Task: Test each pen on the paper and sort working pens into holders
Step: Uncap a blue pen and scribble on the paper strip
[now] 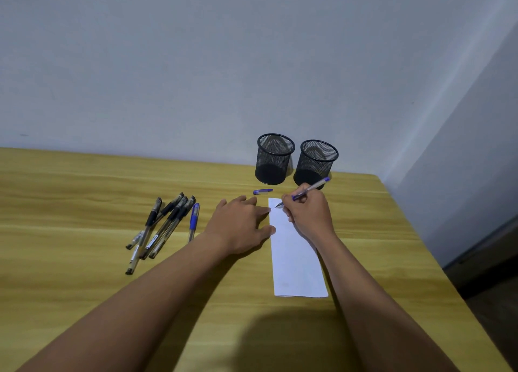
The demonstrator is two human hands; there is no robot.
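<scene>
My right hand [308,213] grips an uncapped blue pen [314,188], its tip resting on the top left corner of a white paper strip [297,265]. Spread flat, my left hand [241,223] has its fingertips pressing the paper's left edge. The pen's blue cap [262,191] lies on the table just beyond the paper. Two black mesh holders [274,158] [316,163] stand side by side at the back, both with nothing inside. Left of my left hand lies a loose pile of several black pens [161,226], with one capped blue pen [194,221] beside it.
The yellow wooden table [84,203] meets a pale wall at its far edge. Its right edge drops off to a dark floor [490,273] not far from the paper.
</scene>
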